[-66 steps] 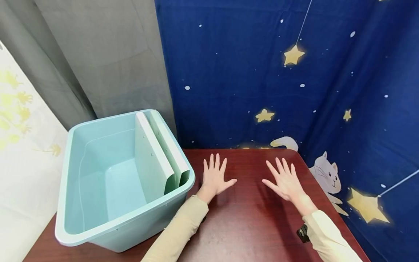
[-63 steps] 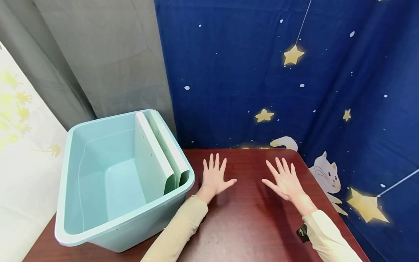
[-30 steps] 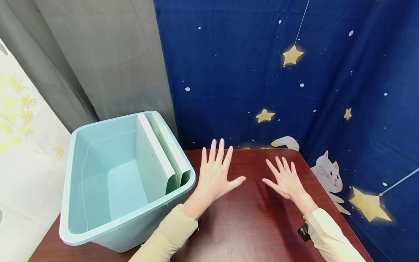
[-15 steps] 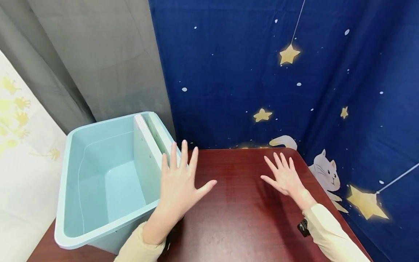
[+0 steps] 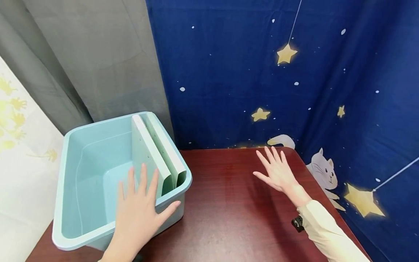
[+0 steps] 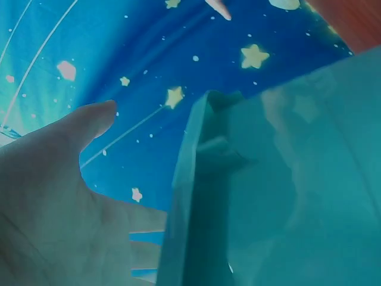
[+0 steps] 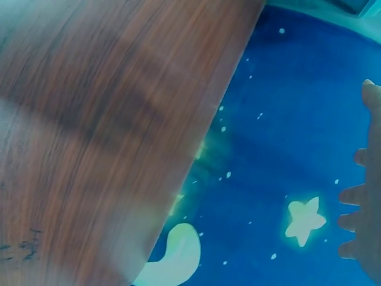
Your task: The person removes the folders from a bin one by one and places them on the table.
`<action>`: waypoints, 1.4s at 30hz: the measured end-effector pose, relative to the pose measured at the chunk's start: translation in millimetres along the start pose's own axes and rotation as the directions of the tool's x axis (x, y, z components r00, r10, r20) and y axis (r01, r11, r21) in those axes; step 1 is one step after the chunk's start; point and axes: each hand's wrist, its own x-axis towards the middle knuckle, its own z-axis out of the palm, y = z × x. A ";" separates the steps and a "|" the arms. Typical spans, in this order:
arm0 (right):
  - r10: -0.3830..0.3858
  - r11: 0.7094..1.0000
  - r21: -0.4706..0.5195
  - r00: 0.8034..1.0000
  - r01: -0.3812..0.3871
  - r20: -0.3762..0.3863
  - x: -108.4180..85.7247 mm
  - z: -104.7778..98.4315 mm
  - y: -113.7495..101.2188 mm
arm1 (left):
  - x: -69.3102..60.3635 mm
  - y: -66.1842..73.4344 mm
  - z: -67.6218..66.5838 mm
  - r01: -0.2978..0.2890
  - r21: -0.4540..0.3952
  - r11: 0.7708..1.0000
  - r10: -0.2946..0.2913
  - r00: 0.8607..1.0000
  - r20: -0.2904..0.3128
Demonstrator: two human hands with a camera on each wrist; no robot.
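In the head view a light blue bin [image 5: 82,238] stands at the left of the table, with two pale green folders [image 5: 152,156] upright along its right inner side. Fingers spread, the left hand [image 5: 135,214] is over the bin's near rim, holding nothing; whether it touches the rim cannot be told. The left wrist view shows that hand [image 6: 65,179] beside the bin's wall [image 6: 309,179], its fingertips hidden behind the rim. Over the right part of the table, the right hand [image 5: 278,173] has its fingers spread and empty; its fingers also show at the edge of the right wrist view.
The dark red wooden table [image 5: 216,211] extends right of the bin and ends at a far edge. Behind it hang a grey curtain [image 5: 108,54] and a blue curtain [image 5: 222,72] printed with stars and a cat. A white patterned cloth [image 5: 26,182] hangs at the left.
The left hand has moved left and nearer the wearer, from above the table to the bin's near rim. The right hand has shifted slightly left and up in the view. The bin and folders stay put.
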 end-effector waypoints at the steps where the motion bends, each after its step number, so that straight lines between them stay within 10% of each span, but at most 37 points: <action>1: -0.006 1.000 -0.001 1.000 0.006 -0.004 1.3 -1.2 -1.8 | -2.9 -2.7 -0.1 0.006 0.003 1.000 -0.006 1.000 0.004; 26: -0.132 0.991 0.006 0.982 0.134 -0.135 19.8 -23.5 -42.6 | -36.2 -25.0 19.5 0.005 0.080 0.997 0.020 0.950 -0.311; 36: -0.294 0.940 0.042 0.868 0.338 -0.401 36.7 -35.7 -75.5 | -37.7 -23.4 22.7 0.038 0.035 0.999 -0.026 0.956 -0.293; 42: -0.292 0.920 0.101 0.835 0.378 -0.466 41.0 -46.0 -96.9 | -39.4 -20.8 24.1 0.073 0.031 0.997 -0.062 0.960 -0.274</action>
